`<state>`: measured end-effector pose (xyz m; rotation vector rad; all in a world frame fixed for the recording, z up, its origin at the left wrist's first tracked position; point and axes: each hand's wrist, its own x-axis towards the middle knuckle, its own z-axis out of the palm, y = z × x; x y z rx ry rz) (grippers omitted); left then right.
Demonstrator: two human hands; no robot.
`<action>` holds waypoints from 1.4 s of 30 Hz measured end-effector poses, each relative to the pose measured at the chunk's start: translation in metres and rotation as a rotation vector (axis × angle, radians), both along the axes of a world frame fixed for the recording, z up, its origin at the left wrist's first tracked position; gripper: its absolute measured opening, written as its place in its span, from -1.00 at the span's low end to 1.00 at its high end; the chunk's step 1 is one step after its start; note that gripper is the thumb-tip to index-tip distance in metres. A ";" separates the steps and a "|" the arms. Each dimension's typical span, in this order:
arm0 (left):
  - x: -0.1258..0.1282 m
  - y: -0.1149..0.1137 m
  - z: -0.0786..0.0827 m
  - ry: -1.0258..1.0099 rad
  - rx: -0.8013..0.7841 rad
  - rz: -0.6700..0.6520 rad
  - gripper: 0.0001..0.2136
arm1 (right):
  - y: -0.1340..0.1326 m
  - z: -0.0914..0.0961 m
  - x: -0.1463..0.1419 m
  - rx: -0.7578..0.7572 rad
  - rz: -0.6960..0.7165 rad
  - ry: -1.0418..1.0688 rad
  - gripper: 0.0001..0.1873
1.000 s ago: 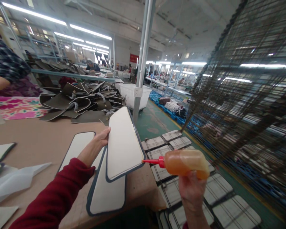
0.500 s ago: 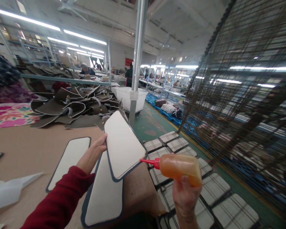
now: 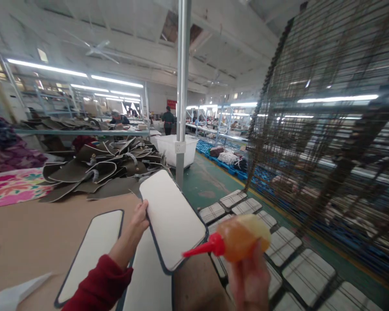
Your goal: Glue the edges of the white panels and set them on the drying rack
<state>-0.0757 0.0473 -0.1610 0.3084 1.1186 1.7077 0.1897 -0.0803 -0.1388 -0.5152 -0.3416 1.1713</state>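
A white rounded panel with a dark border is tilted up in my left hand, which is closed on its left edge. My right hand is wrapped round a squeeze bottle of amber liquid with a red nozzle. The bottle lies nearly level, its tip pointing left at the panel's lower right edge; whether it touches I cannot tell. Under the held panel lies another such panel, partly covered. One more panel rests on the brown table to the left of my forearm.
Dark grey cut pieces are heaped at the table's back, beside a floral cloth. A metal pole and a white bin stand beyond. On the right, several panels lie on a wire rack; raised mesh rises behind. People are farther off.
The view has tilted up, so things sit lower in the picture. The bottle has turned, and its nozzle tip has moved left along the panel's lower edge. Both hands keep their holds.
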 end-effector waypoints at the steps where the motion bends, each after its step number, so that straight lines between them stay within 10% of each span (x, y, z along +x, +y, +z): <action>1: 0.002 -0.004 0.003 0.019 -0.018 0.014 -0.87 | 0.008 0.013 0.007 0.034 -0.046 0.009 -0.59; 5: 0.014 -0.022 0.025 0.117 -0.022 -0.061 -0.84 | 0.043 0.049 0.035 0.149 -0.125 -0.040 -0.63; 18: 0.040 -0.053 0.058 0.308 0.080 -0.455 -0.67 | 0.100 0.084 0.065 0.435 -0.188 -0.343 -0.56; 42: 0.039 -0.052 0.044 0.333 0.112 -0.475 -0.70 | 0.077 0.071 0.078 0.382 -0.047 -0.294 -0.48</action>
